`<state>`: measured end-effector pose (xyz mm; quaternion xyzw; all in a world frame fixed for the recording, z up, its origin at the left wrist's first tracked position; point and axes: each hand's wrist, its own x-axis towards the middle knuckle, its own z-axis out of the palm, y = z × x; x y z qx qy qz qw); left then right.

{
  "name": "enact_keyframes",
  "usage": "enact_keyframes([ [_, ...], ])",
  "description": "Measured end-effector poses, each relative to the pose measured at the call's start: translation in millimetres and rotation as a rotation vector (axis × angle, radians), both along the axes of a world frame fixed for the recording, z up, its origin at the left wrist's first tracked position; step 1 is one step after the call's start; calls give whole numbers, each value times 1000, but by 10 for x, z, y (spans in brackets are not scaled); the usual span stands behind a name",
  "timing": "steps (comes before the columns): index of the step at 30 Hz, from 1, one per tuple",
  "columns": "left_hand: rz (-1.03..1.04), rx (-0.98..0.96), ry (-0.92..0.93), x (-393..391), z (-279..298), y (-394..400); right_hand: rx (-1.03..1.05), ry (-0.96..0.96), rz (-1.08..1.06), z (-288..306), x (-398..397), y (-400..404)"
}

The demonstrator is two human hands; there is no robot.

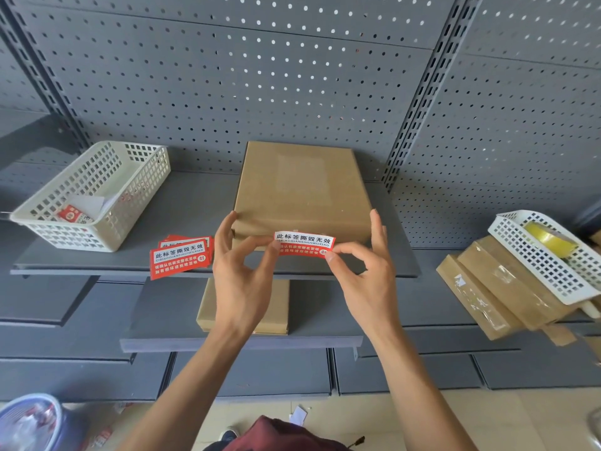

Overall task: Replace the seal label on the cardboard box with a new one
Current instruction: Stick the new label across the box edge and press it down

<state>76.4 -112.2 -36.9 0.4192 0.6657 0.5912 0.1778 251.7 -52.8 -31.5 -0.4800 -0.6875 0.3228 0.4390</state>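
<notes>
I hold the new label (304, 244) stretched between both hands, at the near edge of the cardboard box (302, 193) that lies on the shelf (182, 203). My left hand (239, 268) pinches the label's left end between thumb and forefinger; my right hand (364, 265) pinches its right end the same way. The remaining fingers (377, 229) of each hand are spread and raised, with a left fingertip touching the box's near left corner.

Step in hand, as I judge it: placing the new label across the closing edge.

1. Keep the label taut and level between the two pinches so it does not sag or stick to itself.
2. Centre it on the near edge, half on the top face and half on the front face.
3. Touch down one end first, then smooth toward the other to avoid creases.
4. Release each pinch only after that end is pressed flat.

Whether the label already touches the box, I cannot tell.

Count:
- Box on the shelf beyond my fingers: one. A second box (244, 307) lies on the lower shelf beneath my left hand.
- Spare labels (180, 258) left of my left hand: a small stack, at least three.
- Baskets: two, a cream basket (94, 193) far left and a white basket (549, 258) far right holding one roll of tape (549, 240).
</notes>
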Motion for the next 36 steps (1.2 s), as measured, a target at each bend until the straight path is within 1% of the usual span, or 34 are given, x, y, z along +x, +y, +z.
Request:
enact_keyframes([
  [7, 3, 10, -6, 52, 14, 40, -38, 26, 19, 74, -31, 48],
  [16, 18, 43, 31, 14, 166, 85, 77, 3, 10, 183, -32, 129],
  [26, 51, 75, 69, -71, 600, 176, 197, -8, -22, 486, -121, 325],
  [31, 78, 43, 111, -151, 863, 278, 222, 0, -19, 678, -208, 445],
  [34, 75, 19, 156, -197, 955, 363, 229, 3, -30, 767, -259, 553],
  [36, 63, 27, 155, -222, 979, 429, 221, 18, -25, 822, -290, 610],
])
